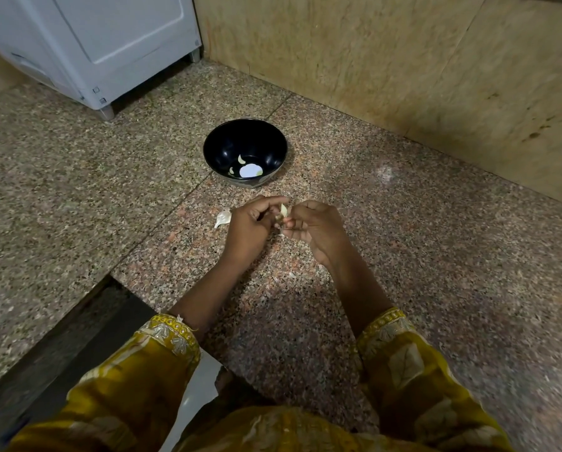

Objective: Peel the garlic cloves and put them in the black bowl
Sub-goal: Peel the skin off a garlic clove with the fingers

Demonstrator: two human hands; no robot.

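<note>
A black bowl (245, 151) stands on the speckled granite floor ahead of me, with a few pale peeled cloves lying in its bottom beside a bright reflection. Just in front of it my left hand (250, 223) and my right hand (315, 226) meet, both with curled fingers pinching one small garlic clove (283, 210) between them. Its pale tip shows above the fingers; the rest is hidden. Another unpeeled garlic piece (223, 218) lies on the floor to the left of my left hand.
A white appliance (109, 50) on short feet stands at the back left. A yellowish stone wall (403, 60) runs along the back and right. A step edge (87, 308) drops off at the lower left. Bits of garlic skin (292, 275) lie under my wrists.
</note>
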